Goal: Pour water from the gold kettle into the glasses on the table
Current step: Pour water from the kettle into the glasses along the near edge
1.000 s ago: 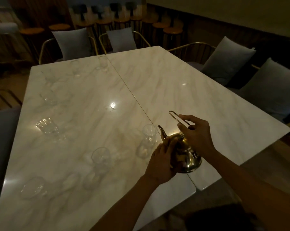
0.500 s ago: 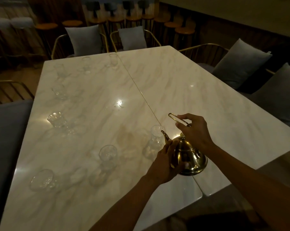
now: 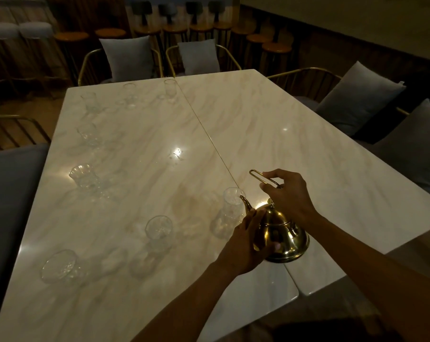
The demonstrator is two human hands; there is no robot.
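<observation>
The gold kettle (image 3: 282, 234) stands near the front edge of the marble table (image 3: 270, 134), on the seam between its two halves. My right hand (image 3: 286, 193) grips its thin wire handle from above. My left hand (image 3: 247, 241) lies flat against the kettle's left side. The spout tip sits at the rim of a tall clear glass (image 3: 230, 211). A second glass (image 3: 158, 230) stands to the left, a third (image 3: 59, 266) at the front left, and several more (image 3: 83, 176) line the left and far edges.
Gold-framed chairs with grey cushions (image 3: 128, 58) stand at the far end and on the right (image 3: 359, 97). A grey seat (image 3: 9, 193) is at the left. Round wooden stools (image 3: 274, 49) line the back wall.
The camera view has shifted slightly, so the table sits a little further right in frame. Both hands stay on the kettle, whose spout remains at the nearest glass.
</observation>
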